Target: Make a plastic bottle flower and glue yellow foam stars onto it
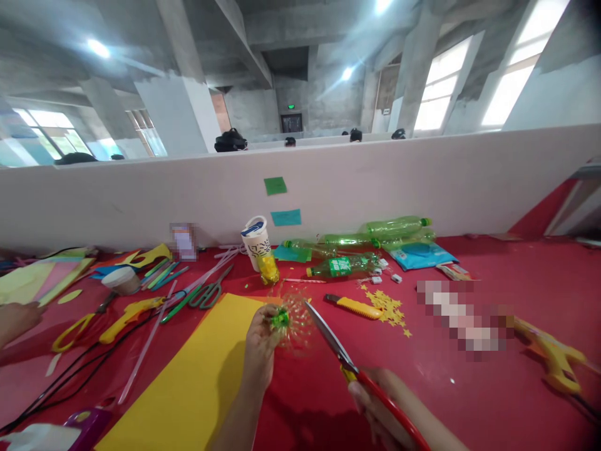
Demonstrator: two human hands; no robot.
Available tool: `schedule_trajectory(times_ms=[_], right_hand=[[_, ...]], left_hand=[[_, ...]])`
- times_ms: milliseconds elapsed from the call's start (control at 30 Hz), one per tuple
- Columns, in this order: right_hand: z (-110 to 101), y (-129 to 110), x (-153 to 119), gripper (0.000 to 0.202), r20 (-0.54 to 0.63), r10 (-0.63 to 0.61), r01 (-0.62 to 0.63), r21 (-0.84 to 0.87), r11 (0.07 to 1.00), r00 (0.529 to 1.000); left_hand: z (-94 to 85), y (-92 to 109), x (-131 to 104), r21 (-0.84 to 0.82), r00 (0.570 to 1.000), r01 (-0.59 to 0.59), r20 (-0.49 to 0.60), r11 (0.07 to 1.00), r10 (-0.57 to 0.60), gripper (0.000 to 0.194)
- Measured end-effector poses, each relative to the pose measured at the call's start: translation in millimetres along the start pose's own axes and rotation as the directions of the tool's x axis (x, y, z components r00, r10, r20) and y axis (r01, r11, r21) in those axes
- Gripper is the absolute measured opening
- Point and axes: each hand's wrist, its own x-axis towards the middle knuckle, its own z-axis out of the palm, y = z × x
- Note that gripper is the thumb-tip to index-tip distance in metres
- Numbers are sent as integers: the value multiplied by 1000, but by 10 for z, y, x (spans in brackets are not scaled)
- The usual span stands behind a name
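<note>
My left hand [260, 344] is closed on a cut bottle top [282, 318] by its green cap. Thin clear strips of plastic fan out around the cap like a flower. In my right hand [382, 401] is a pair of scissors [331, 332] with red handles. Their blades look together, and the tips point up and left, close to the fringe of strips. Under my left forearm lies a yellow paper sheet [183, 376]. Just beyond the scissors are a yellow box cutter [354, 307] and a scatter of yellow paper stars [389, 307].
Green plastic bottles [340, 266] lie by the white partition [141, 194], near a paper cup [256, 244]. Glue guns with cords, one [134, 316] left and another [549, 354] right, rest on the red table. Dark-handled scissors [206, 295] lie left. Another person's hand [19, 319] touches papers.
</note>
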Motion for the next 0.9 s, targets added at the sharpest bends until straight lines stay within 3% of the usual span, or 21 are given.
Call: schedule_trajectory(times_ms=[100, 167, 333, 433, 567, 733, 900], right_hand=[[-18, -32, -19, 50, -141, -104, 75, -192, 978, 985], [-94, -27, 16, 50, -220, -121, 59, -267, 962, 968], [-361, 92, 196, 27, -448, -202, -119, -590, 799, 871], [-390, 190, 284, 14, -476, -201, -221, -689, 690, 856], [-347, 240, 324, 18, -469, -218, -269, -763, 587, 856], [-365, 217, 337, 20, -468, -230, -304, -805, 510, 853], [-366, 236, 375, 18, -440, -248, -287, -832, 475, 863]], left_hand=[[-37, -40, 33, -61, 998, 54, -30, 997, -56, 35], [-66, -61, 68, -101, 995, 83, -45, 991, -88, 32], [-92, -91, 119, -337, 945, 284, -62, 898, -322, 19], [-66, -90, 87, -348, 929, 343, -10, 873, -369, 13], [-46, -79, 62, -345, 932, 346, 22, 872, -361, 14], [-33, -50, 71, -320, 931, 359, 51, 877, -362, 16], [69, 35, 9, -320, 935, 350, 170, 880, -310, 16]])
